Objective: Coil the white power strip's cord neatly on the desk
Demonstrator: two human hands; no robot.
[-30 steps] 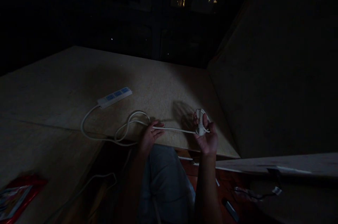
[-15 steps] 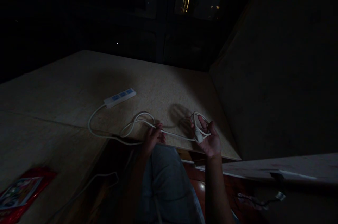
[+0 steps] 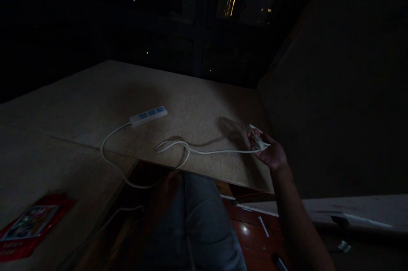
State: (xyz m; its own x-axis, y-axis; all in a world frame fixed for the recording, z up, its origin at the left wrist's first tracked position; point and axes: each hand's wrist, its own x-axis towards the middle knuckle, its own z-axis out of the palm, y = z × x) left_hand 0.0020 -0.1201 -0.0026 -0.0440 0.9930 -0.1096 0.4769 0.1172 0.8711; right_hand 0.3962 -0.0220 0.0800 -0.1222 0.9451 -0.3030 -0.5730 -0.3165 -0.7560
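A white power strip (image 3: 148,116) with blue socket faces lies on the pale tabletop. Its white cord (image 3: 219,152) curves down past the near edge, makes a loose loop, then runs right. My right hand (image 3: 269,149), palm up, is closed around the coiled plug end (image 3: 259,144), raised above the tabletop's right side. My left hand (image 3: 172,181) is low at the near edge, above my lap, where the cord passes. Darkness and blur hide its fingers, so its grip on the cord is unclear.
A red packet (image 3: 32,224) lies on the left surface (image 3: 79,173). Another thin white cable (image 3: 124,210) hangs in the dark gap. A dark wall (image 3: 334,113) stands at right, dark windows at the back. Small items lie on the reddish floor (image 3: 244,228).
My right hand has moved right and up with the plug end, drawing the cord along. My left hand has dropped left and down toward my lap. The loose loop has flattened.
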